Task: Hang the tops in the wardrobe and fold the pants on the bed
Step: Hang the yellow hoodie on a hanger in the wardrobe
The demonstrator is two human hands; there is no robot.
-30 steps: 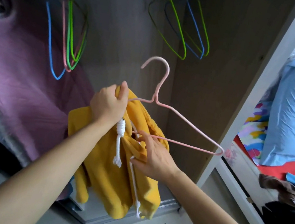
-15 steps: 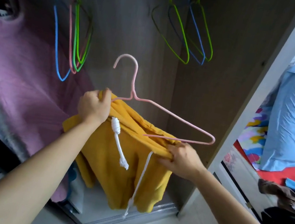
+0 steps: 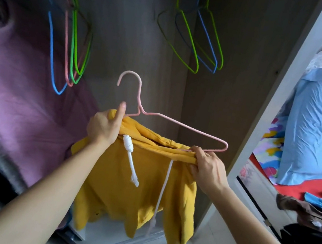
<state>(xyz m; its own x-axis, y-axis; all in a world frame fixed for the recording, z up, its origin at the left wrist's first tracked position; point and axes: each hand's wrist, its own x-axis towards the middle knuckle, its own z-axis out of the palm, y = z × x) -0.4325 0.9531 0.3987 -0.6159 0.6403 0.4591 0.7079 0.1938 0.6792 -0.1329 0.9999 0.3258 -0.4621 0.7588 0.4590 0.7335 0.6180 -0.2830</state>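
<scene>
A yellow hooded top (image 3: pixel 140 185) with white drawstrings hangs in front of the open wardrobe, partly threaded on a pink wire hanger (image 3: pixel 177 122). My left hand (image 3: pixel 104 127) grips the top's neck and the hanger's left shoulder, thumb pointing up. My right hand (image 3: pixel 207 168) pinches the top's collar edge against the hanger's lower bar near its right end. The hanger's right tip sticks out bare beyond the fabric. Dark and brown clothes (image 3: pixel 311 215) lie on the bed at the right.
Several empty wire hangers hang from the rail: a blue, pink and green bunch (image 3: pixel 68 56) at the left, a green and blue bunch (image 3: pixel 200 42) at the right. A pink garment (image 3: pixel 15 100) hangs at the left. The wardrobe's white frame (image 3: pixel 262 127) separates it from the bed with a blue pillow (image 3: pixel 313 131).
My right hand moved from the top's front out to the right, stretching the collar along the hanger bar. The hanger and top shifted slightly left and flattened out.
</scene>
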